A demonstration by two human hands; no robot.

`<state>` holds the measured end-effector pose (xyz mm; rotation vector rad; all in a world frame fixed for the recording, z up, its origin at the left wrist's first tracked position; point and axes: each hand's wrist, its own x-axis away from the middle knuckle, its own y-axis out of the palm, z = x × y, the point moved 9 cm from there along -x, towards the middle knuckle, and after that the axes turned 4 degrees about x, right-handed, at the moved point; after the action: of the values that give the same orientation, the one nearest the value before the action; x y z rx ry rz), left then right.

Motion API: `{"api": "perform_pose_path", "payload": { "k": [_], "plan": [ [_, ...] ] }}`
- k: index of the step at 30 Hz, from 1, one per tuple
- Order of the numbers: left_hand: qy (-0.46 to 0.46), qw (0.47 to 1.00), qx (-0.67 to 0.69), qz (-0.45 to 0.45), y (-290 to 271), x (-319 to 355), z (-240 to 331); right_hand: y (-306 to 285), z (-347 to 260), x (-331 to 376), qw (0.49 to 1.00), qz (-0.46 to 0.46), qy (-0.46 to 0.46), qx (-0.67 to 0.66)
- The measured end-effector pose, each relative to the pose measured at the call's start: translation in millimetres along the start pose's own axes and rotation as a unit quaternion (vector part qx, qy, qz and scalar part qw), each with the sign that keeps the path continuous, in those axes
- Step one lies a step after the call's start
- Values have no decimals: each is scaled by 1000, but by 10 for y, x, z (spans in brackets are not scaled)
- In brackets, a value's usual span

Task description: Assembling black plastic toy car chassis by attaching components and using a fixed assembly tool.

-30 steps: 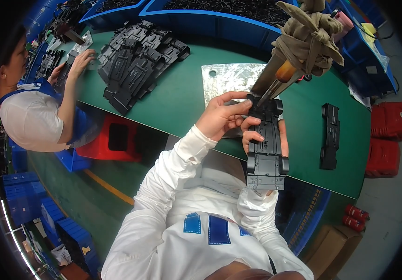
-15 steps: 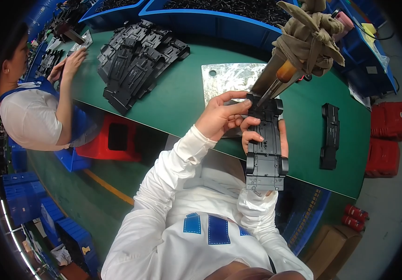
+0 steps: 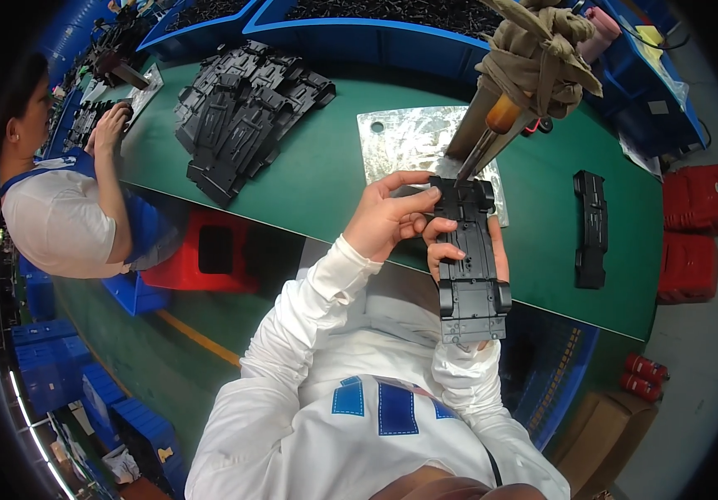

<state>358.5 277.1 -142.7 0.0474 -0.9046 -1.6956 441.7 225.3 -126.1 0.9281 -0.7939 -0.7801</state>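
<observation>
1. Now the long black plastic part had shifted slightly bodyward, upper end near the amber-handled metal rod.
2. Left hand pinched that end.
3. Right hand gripped its sides.

Factory workshop, long green workbench, heaped black moulded parts, blue bins, co-worker alongside

Head-worn fisheye view, downward over green table
</observation>
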Motion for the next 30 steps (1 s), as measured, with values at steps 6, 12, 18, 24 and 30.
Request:
{"api": "perform_pose_path", "payload": {
  "k": [6, 12, 18, 24, 30],
  "plan": [
    [13, 1000, 20, 3, -59, 97, -39, -62, 59, 43, 999, 18, -25, 23],
    [26, 999, 22, 20, -44, 158, -31, -153, 45, 75, 999, 19, -29, 32],
    [27, 999, 13, 26, -80, 171, -6, -241, -17, 126, 995, 27, -26, 97],
    [32, 999, 3, 1, -90, 155, 21, -228, -61, 136, 986, 36, 20, 162],
    [31, 999, -21, 13, -124, 138, 50, -351, -269, 166, 935, 137, 7, 329]
  ]
}}
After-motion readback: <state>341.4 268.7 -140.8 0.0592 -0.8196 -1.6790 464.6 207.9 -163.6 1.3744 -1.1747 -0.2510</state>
